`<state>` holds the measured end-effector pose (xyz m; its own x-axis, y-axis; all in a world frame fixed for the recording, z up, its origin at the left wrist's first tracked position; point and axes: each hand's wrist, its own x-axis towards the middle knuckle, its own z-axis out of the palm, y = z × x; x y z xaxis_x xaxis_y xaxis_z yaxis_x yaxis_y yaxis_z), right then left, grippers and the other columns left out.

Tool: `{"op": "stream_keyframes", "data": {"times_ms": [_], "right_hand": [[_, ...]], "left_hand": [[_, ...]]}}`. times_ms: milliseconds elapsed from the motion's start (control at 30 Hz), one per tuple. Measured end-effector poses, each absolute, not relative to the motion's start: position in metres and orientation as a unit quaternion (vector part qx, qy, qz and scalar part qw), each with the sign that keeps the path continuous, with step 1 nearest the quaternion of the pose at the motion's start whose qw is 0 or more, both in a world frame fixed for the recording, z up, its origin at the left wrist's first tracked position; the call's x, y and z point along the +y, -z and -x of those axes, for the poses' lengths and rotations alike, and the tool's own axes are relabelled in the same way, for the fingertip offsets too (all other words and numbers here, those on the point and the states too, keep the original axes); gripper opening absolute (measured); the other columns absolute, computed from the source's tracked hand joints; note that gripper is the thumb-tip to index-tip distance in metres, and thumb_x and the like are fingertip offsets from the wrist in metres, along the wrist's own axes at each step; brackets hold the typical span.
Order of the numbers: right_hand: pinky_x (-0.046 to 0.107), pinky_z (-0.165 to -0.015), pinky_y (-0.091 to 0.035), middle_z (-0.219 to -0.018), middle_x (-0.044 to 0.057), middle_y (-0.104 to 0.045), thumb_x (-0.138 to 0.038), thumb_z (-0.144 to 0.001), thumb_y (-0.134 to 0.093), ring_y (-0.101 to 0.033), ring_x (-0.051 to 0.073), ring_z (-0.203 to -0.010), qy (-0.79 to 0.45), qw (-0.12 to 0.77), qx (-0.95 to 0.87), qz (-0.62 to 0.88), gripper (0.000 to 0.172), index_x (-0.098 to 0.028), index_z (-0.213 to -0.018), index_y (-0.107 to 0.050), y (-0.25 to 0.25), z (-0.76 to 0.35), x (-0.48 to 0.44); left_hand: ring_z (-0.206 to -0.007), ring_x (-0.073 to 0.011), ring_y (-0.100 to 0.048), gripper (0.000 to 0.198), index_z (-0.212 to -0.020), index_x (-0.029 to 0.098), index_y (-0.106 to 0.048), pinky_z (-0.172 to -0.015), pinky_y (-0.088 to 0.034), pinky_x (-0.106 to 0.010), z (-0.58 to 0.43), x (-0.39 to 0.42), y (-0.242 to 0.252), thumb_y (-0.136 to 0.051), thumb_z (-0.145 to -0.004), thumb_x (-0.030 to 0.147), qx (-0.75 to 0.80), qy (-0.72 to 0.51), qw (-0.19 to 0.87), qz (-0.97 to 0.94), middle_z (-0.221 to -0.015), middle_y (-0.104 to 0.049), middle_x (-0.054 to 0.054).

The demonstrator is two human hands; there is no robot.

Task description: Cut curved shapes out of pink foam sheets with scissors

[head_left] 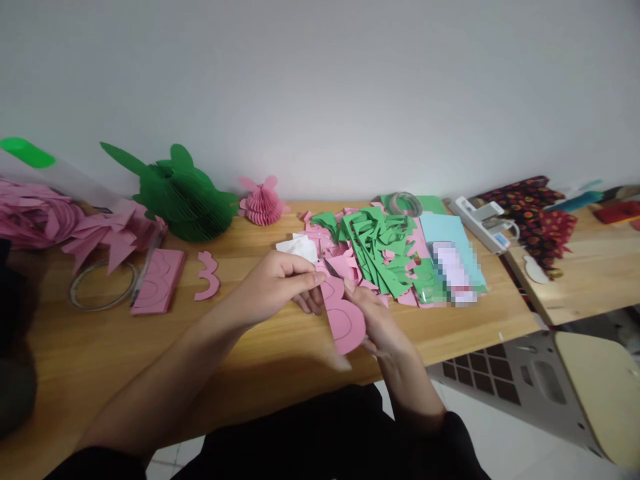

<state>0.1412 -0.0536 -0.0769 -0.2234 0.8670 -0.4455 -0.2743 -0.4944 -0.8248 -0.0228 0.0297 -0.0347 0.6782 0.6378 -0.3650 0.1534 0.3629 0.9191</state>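
Pink double-lobed paper piece (350,327) is in both hands, over the wooden counter (90,347) near the middle of its front edge. Left hand (280,283) pinches the upper-left edge; right hand (377,317) grips the right side, thumb on top. Dark narrow object (332,269) at the top could be a blade, can't tell.

Status: partway, by my read. Outer scallop looks cut; drawn inner curve on the lower lobe looks uncut. Thin pink scalloped paper strip (214,287), toward the counter's left end, looks done. Pink rectangular paper stack (156,283) beside it: curves drawn, not cut out. Green-and-pink paper scraps (373,247) heaped beyond the hands. Green honeycomb paper figure (185,197), back edge: looks complete.
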Motion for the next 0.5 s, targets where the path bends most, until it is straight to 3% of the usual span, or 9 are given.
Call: {"op": "stream_keyframes", "data": {"times_ms": [500], "right_hand": [[0.019, -0.024, -0.011, -0.035, -0.009, -0.031, -0.075, -0.074, -0.056, -0.015, 0.004, -0.027, -0.714, 0.417, -0.297, 0.477, 0.058, -0.022, -0.055, -0.045, 0.0809, -0.1342, -0.0547]], "left_hand": [[-0.053, -0.0098, -0.066, 0.028, -0.060, 0.014, -0.067, -0.054, -0.054, -0.018, 0.0235, 0.0264, 0.0364, -0.057, -0.085, 0.016, 0.355, -0.190, 0.744, -0.534, -0.057, -0.070, -0.001]]}}
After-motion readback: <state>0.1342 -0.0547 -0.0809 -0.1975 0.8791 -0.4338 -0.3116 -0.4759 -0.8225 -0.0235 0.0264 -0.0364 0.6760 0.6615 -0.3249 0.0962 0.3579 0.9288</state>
